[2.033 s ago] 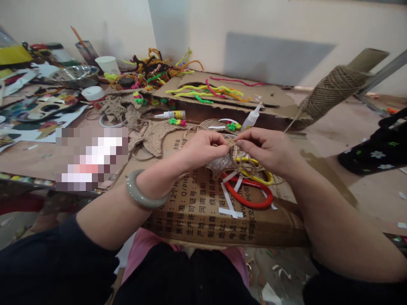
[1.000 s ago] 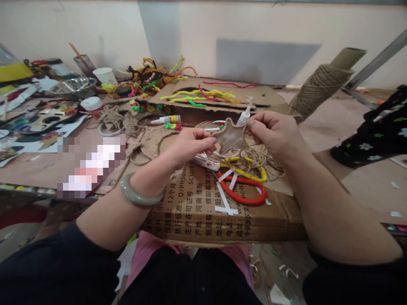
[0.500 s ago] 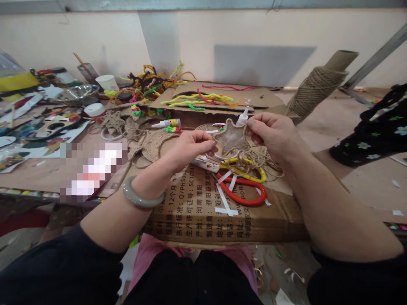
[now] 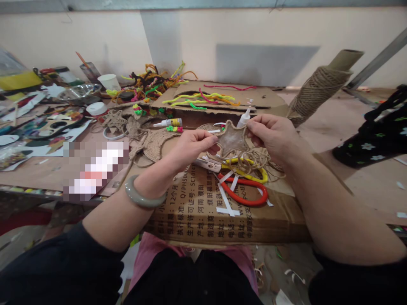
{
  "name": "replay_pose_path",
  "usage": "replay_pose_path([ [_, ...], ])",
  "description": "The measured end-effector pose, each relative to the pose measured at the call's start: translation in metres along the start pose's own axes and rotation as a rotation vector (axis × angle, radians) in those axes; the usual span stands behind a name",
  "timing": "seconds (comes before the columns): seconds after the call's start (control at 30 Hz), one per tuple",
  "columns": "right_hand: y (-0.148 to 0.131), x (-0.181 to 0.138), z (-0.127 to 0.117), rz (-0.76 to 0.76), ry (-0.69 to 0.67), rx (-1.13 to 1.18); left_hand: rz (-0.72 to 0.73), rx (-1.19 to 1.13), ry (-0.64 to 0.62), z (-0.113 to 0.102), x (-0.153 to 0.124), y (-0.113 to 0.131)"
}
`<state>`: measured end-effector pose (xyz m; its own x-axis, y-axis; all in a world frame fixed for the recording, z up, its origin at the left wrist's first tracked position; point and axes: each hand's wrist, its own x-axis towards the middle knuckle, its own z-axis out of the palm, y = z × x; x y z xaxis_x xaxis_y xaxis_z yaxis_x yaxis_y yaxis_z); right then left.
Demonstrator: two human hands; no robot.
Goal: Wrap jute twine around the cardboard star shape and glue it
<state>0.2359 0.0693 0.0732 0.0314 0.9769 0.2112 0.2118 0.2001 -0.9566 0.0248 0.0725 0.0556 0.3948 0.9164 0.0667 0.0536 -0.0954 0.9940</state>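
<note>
A small brown star-shaped cutout point(image 4: 232, 139) edged with jute twine is held up between both hands above a flat cardboard box point(image 4: 197, 212). My left hand point(image 4: 190, 146) pinches its left point with thumb and fingers. My right hand point(image 4: 271, 134) pinches its right point. Loose jute twine point(image 4: 257, 160) hangs from the star onto the box. Under it lie scissors with red and yellow handles point(image 4: 244, 190) and white paper strips point(image 4: 225, 199). A grey bangle point(image 4: 140, 197) is on my left wrist.
A twine spool on a cardboard tube point(image 4: 318, 89) leans at the right. Glue bottles point(image 4: 167, 123) point(image 4: 244, 118), pipe cleaners point(image 4: 197, 97), woven jute pieces point(image 4: 149, 142), a white cup point(image 4: 108, 80) and cluttered craft items fill the table behind. Another person's dark floral sleeve point(image 4: 375, 144) is at the far right.
Both hands lifted the star from low over the box and turned it flat towards me. Over the last second it has been held nearly still, my right fingers shifting slightly.
</note>
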Motion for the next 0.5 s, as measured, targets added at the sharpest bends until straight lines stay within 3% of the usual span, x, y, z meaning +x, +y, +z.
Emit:
replay_pose_path([
  [0.2, -0.0009, -0.0029, 0.0031, 0.004, 0.01, -0.011, -0.009, 0.034, 0.067, 0.0017, -0.0002, 0.003],
  [0.5, -0.0003, -0.0036, 0.005, -0.006, -0.011, -0.049, -0.145, -0.118, -0.003, 0.0013, 0.0009, 0.0014],
])
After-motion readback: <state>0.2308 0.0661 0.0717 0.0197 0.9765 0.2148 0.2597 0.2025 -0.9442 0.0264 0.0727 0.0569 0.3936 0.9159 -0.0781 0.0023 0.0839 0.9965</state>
